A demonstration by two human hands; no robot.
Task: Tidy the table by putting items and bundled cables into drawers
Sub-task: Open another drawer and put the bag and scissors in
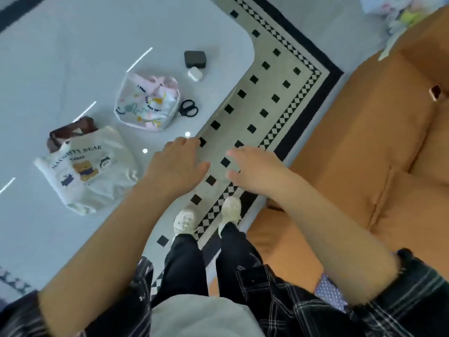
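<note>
Head view. The left hand (177, 164) is seen at the near edge of the table (60, 57), its grip apart and nothing held; contact with the table cannot be told. The right hand (255, 171) is held over the patterned rug (269, 79), grip likewise apart and empty. On the table are noted a cream tote bag (90, 169) near the left hand, a printed pouch (148, 103) beyond it, black scissors (188, 108) just beside the pouch, and a black case (195, 59) just beside a small white case (195, 74) near the rounded corner.
</note>
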